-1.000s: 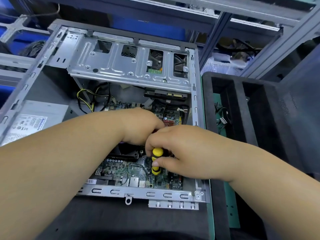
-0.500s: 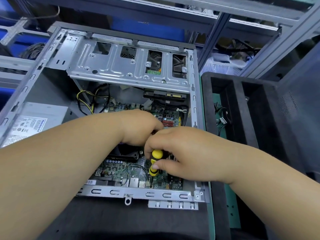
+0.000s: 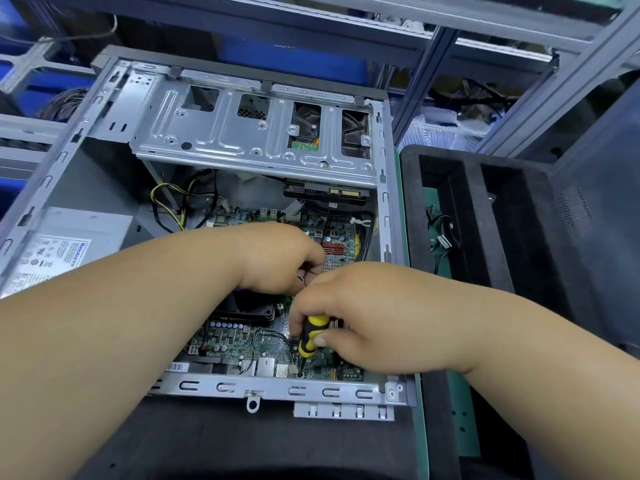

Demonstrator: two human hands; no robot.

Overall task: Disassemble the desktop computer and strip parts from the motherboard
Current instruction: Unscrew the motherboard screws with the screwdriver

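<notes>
An open desktop case (image 3: 239, 388) lies on its side with the green motherboard (image 3: 242, 341) exposed inside. My right hand (image 3: 367, 317) grips a yellow and black screwdriver (image 3: 311, 336), whose tip stands on the board near the case's front rail. My left hand (image 3: 280, 261) sits just behind it, over the black CPU cooler (image 3: 249, 308), fingers curled down; whatever they hold is hidden. A silver drive cage (image 3: 252, 129) spans the far side of the case.
The power supply (image 3: 65, 247) fills the case's left corner, with yellow and black cables (image 3: 173, 202) beside it. A black foam tray (image 3: 467, 220) with cables inside stands to the right. Metal shelving runs behind.
The screwdriver has tipped and slid down toward the board's near edge in my right hand. My left hand has stayed in place.
</notes>
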